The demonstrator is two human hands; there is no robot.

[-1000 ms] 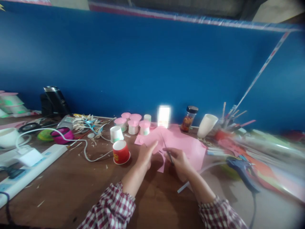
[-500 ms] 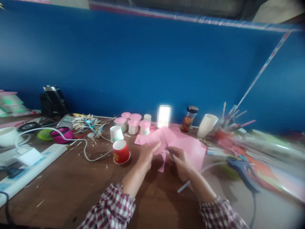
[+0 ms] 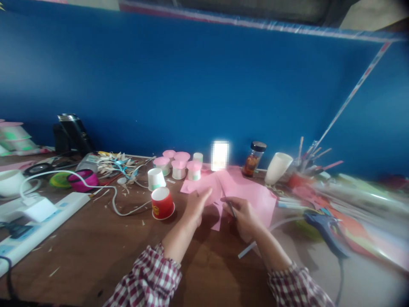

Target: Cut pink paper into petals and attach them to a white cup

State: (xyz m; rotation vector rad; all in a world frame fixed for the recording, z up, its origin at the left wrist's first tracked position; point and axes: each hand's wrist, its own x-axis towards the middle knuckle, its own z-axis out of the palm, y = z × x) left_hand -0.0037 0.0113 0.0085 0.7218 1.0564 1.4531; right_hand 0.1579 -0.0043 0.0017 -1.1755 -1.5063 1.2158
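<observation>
My left hand [image 3: 194, 207] holds the edge of a pink paper sheet [image 3: 252, 194] that lies on the brown table, thumb and fingers pinched on it. My right hand [image 3: 243, 216] is closed round a thin dark tool, probably scissors [image 3: 228, 205], whose tip meets the paper between the two hands. Both sleeves are red and white check. A red paper cup [image 3: 162, 204] stands upside down just left of my left hand, with a white cup [image 3: 156, 179] behind it.
Pink-topped cups [image 3: 179, 165] and a jar [image 3: 254, 160] stand at the blue wall. A blue glue gun [image 3: 326, 228] lies right, by a white stick [image 3: 247, 250]. A power strip [image 3: 38, 226], cable and wood scraps [image 3: 116, 165] are left.
My right hand has shifted slightly left along the paper with the tool, and my left hand has adjusted its hold on the sheet. Nothing else has moved.
</observation>
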